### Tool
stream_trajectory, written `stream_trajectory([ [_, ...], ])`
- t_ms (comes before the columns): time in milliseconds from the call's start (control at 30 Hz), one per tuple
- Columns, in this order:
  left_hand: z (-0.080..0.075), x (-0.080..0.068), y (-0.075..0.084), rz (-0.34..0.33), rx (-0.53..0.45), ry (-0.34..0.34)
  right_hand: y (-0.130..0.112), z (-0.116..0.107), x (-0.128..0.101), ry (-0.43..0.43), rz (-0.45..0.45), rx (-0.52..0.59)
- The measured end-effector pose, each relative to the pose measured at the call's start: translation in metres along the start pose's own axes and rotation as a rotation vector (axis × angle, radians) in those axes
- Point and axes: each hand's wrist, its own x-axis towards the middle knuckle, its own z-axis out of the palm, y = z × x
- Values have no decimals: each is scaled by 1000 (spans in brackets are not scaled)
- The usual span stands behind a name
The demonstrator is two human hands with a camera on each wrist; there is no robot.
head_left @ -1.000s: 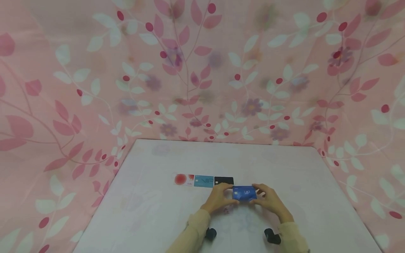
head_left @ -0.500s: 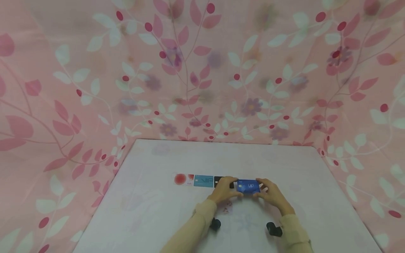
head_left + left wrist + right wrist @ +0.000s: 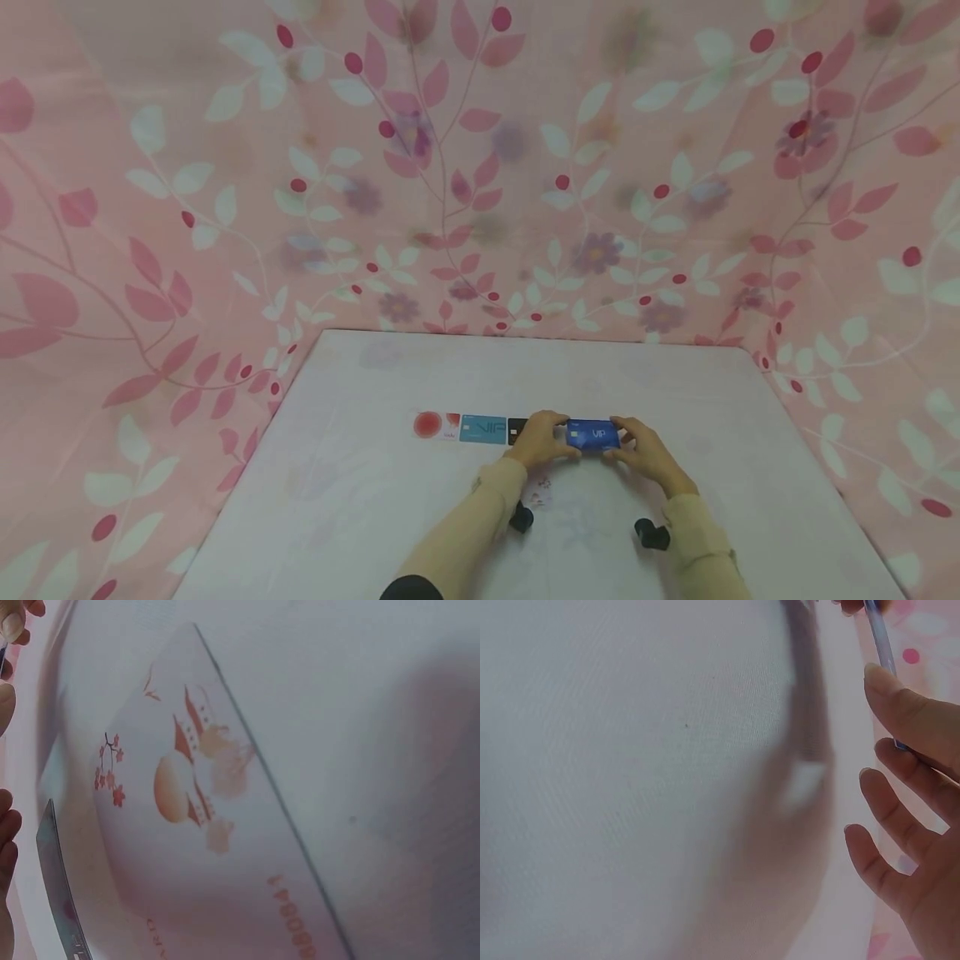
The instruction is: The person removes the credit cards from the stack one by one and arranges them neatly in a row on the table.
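The grip of the left hand and that of the right hand both pinch one glossy blue rectangular plastic card marked VIP, one at each short end. At the right end, thumb and index finger hold the corner while the other fingers stand apart. The card appears raised and tilted, its printed face toward the head camera. It should be very light, stiff with a little flex, slick on its faces and hardly fragile; the edges and corners look the surest hold, since lying flat it would offer little to pinch. Just beside the left hand, partly hidden by it, lies a black rectangular card. Near the left wrist, a pale card with pink blossom print lies on the white surface. Farther off are a teal VIP card and a white card with red circles.
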Motion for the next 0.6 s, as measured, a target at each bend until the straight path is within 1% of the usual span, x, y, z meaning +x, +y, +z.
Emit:
stream_trajectory([
  [167,4,9,0,-34,24,-21,5,-1,2,-9,-4,-5],
  [233,7,13,-1,-34,47,-18,7,-1,3,-17,-4,-2],
  [400,14,24,-3,22,200,21,11,2,6,-49,11,-8],
  [433,15,25,-2,28,230,25,12,2,7,-56,27,-10],
  [500,16,28,-1,27,276,27,14,3,9,-75,55,-26],
  [600,14,31,4,2,304,16,16,4,13,-100,92,-46],
])
